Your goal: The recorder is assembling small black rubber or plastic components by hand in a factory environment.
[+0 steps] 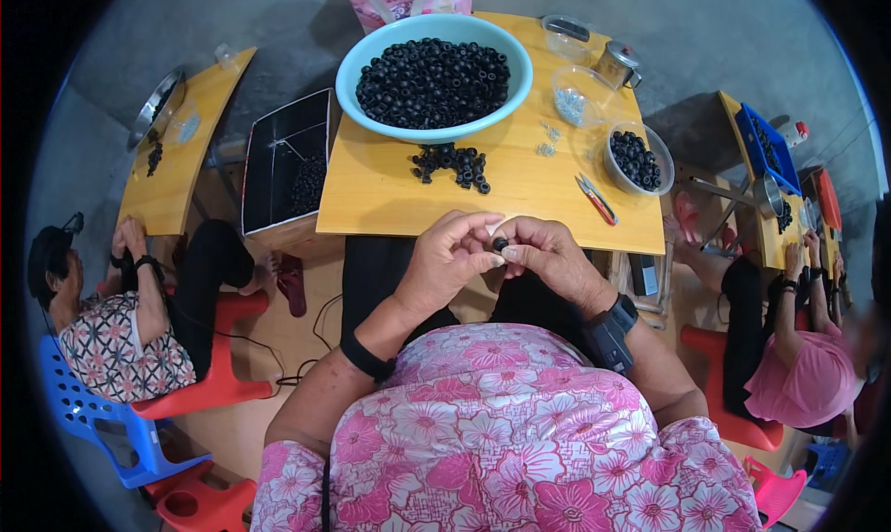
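Note:
In front of my body, just off the table's near edge, both hands meet over a small round black part [500,243]. My left hand [452,254] pinches it from one side with thumb and fingertips. From the other side my right hand [546,254] grips it too, fingers curled and thumb pressed close. Some of the part is hidden behind the fingertips. Beyond the hands, a loose pile of the same kind of black parts [452,166] lies on the wooden table [390,193]. To the right of the pile rest small scissor-like snips [597,200] with red and dark handles.
A big light-blue basin [348,96] of black parts stands at the back. On the right are a clear tub [663,161] of black parts, a clear bowl [603,87] of small pale pieces and a metal cup [616,64]. People sit at side tables left [135,337] and right [803,374].

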Demonstrator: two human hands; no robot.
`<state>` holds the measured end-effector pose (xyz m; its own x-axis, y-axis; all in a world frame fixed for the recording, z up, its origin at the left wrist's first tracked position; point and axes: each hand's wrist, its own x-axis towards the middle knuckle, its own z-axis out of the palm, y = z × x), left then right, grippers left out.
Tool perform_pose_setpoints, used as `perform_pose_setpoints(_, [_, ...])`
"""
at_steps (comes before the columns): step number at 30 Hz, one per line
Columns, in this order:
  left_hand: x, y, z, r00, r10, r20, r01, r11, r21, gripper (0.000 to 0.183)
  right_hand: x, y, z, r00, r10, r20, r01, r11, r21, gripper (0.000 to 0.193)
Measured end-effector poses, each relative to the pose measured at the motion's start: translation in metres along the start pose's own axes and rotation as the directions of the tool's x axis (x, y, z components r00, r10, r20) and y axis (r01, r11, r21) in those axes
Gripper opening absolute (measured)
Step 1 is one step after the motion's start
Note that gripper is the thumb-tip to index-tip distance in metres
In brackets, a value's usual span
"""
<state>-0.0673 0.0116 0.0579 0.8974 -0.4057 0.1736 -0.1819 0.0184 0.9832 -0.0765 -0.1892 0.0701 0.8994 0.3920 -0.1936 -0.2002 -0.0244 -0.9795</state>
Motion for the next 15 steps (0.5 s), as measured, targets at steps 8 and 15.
perform_pose_setpoints(8, [0.014,-0.017,0.004,0.994,-0.044,0.101,0.035,0.995,0.092,0.038,0.005,0.01,-0.001,0.973,-0.204,-0.109,0.156,0.927,-0.34,0.019])
perform_pose_setpoints(15, [0.027,-0.02,-0.001,0.985,-0.072,0.154,0.056,0.993,0.105,0.035,0.014,0.015,-0.005,0.949,-0.27,-0.164,0.186,0.897,-0.4,0.024])
